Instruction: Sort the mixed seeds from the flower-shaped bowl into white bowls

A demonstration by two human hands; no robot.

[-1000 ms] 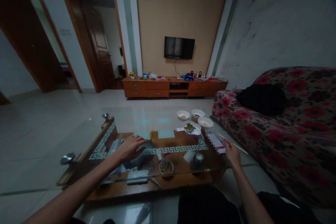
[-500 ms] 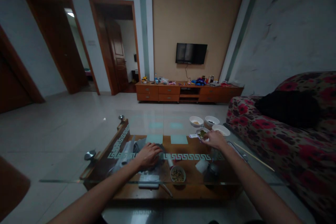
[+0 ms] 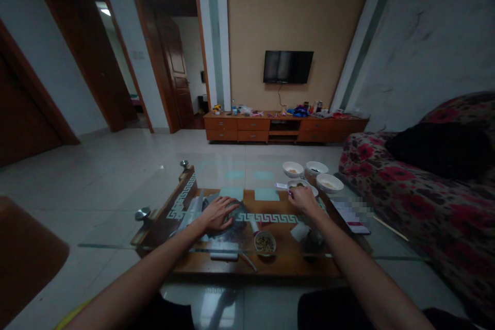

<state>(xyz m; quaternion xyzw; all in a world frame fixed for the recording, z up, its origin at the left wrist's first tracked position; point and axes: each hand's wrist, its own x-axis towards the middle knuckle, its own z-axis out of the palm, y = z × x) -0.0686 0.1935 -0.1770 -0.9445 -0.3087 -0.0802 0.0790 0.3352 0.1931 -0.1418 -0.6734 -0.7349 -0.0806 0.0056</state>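
Note:
My left hand (image 3: 219, 213) lies flat with fingers spread on the glass top of the coffee table (image 3: 116, 247), over grey things on the shelf beneath. My right hand (image 3: 303, 199) is closed on the near rim of a small purple-rimmed dish (image 3: 298, 184) holding green bits. Three white bowls stand just beyond it: one (image 3: 293, 169) on the left, one (image 3: 317, 168) behind and one (image 3: 329, 183) on the right. A small white card (image 3: 281, 185) lies left of the dish.
Under the glass, a wooden shelf carries a bowl of nuts (image 3: 265, 242), a white remote (image 3: 223, 256) and a dark cup (image 3: 311, 240). A red-and-white booklet (image 3: 353, 214) and a chopstick (image 3: 390, 228) lie at the right. A floral sofa (image 3: 425, 191) stands right; a TV cabinet (image 3: 284, 129) behind.
My right hand left the booklet at the right edge, reached forward to the purple-rimmed dish and closed on its rim. The view has shifted up and left. My left hand stayed flat on the glass.

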